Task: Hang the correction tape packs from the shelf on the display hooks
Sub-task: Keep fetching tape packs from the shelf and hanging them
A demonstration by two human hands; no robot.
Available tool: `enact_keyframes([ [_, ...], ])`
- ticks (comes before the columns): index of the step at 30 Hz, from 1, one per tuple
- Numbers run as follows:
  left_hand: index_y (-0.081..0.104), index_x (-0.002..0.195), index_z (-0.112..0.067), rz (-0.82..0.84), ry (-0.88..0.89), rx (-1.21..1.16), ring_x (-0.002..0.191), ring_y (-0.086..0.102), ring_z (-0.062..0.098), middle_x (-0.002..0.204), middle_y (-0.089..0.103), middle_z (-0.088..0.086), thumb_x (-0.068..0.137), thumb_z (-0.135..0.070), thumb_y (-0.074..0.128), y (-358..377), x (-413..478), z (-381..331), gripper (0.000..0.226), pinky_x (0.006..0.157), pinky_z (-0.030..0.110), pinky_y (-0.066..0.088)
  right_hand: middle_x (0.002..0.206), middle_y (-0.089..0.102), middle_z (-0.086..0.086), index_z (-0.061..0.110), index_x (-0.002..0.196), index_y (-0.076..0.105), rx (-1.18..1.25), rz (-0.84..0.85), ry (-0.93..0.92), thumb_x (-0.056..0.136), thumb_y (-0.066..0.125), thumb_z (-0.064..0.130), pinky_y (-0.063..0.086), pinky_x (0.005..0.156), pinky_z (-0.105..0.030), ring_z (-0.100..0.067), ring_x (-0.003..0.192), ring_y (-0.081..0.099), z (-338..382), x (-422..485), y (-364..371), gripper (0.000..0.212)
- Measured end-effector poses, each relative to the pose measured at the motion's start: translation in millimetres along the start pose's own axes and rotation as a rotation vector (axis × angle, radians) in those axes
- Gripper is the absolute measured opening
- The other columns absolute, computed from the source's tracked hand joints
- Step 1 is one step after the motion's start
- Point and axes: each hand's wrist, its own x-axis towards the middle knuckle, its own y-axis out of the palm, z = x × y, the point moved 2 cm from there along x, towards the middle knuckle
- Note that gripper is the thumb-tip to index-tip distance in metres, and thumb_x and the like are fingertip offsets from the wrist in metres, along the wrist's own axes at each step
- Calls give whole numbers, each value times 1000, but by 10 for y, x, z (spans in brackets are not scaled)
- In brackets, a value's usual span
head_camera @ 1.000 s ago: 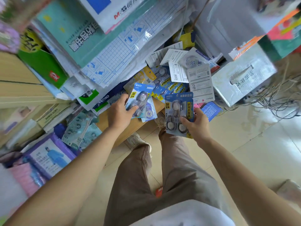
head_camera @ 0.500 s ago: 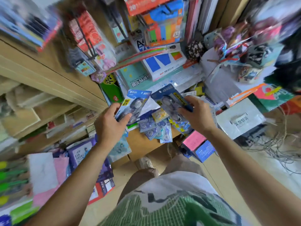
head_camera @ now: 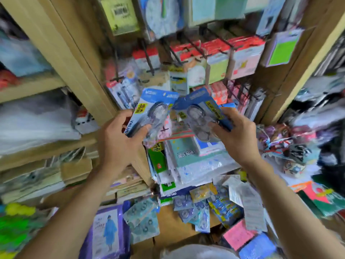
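**Two correction tape packs held up below the hooks**

The left hand, centre-left of the frame, curls fingers and thumb round the lower edge of a light-blue pack; the right hand, centre-right, grips a darker blue pack likewise; holding the bottoms probably leaves the top holes free for threading; black display hooks jut out at upper centre; more packs lie heaped on the wooden shelf at lower centre.

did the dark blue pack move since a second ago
Yes: the dark blue pack rose from the loose pile up toward the display hooks.
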Motion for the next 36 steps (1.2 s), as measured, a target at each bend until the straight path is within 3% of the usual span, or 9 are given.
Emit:
enact_keyframes([
  [2,69,100,-18,-98,60,-21,71,58,4,83,67,-11,79,-35,82,-208,197,-140,30,65,22,48,88,67,18,24,105,64,92,-51,-51,86,77,17,46,72,-20,8,78,55,206,216,-82,24],
  [5,67,96,-18,-212,121,-76,69,62,9,79,66,-15,79,-38,84,-461,492,-245,31,64,35,52,92,68,-1,33,102,64,180,-105,-136,86,77,17,50,77,-37,-6,83,58,514,511,-168,26],
  [7,64,95,-24,-268,159,-125,69,61,0,77,66,-23,79,-35,85,-595,682,-330,29,65,29,53,90,70,2,34,100,64,283,-122,-170,86,75,11,51,75,-38,-9,80,60,707,686,-176,29],
  [10,63,97,-31,-324,233,-185,73,62,-11,84,64,-39,80,-31,85,-771,952,-466,28,66,13,47,86,72,12,24,101,63,421,-165,-195,88,72,3,51,71,-23,-4,76,63,960,944,-178,26],
  [12,62,98,-27,-362,289,-215,74,62,-12,84,63,-40,81,-30,85,-885,1149,-536,28,65,10,45,89,73,11,20,103,64,467,-171,-210,89,71,4,52,70,-23,-5,77,65,1113,1119,-185,22],
  [20,59,98,-25,-498,380,-298,69,60,-9,78,64,-37,80,-32,84,-1316,1891,-836,32,65,15,48,95,75,3,18,106,66,550,-164,-331,90,71,11,53,73,-30,-12,81,66,1756,1856,-227,18],
  [24,56,91,-41,-533,431,-344,68,61,-7,76,66,-33,80,-29,85,-1511,2212,-1014,32,64,21,51,91,73,8,23,99,66,564,-188,-404,90,72,11,52,73,-29,-10,80,64,2055,2178,-239,16],
  [31,57,94,-36,-621,526,-406,78,69,12,88,69,-9,80,-29,84,-1818,2671,-1241,31,69,35,57,90,73,0,19,98,65,581,-193,-436,91,69,6,53,71,-27,-11,77,66,2333,2647,-287,15],
  [36,61,99,-25,-672,548,-299,74,65,0,83,66,-20,80,-32,83,-1886,3013,-1305,29,67,35,57,99,75,-5,19,100,65,504,-131,-446,89,71,6,57,79,-36,-16,85,69,2461,2900,-250,18],
])
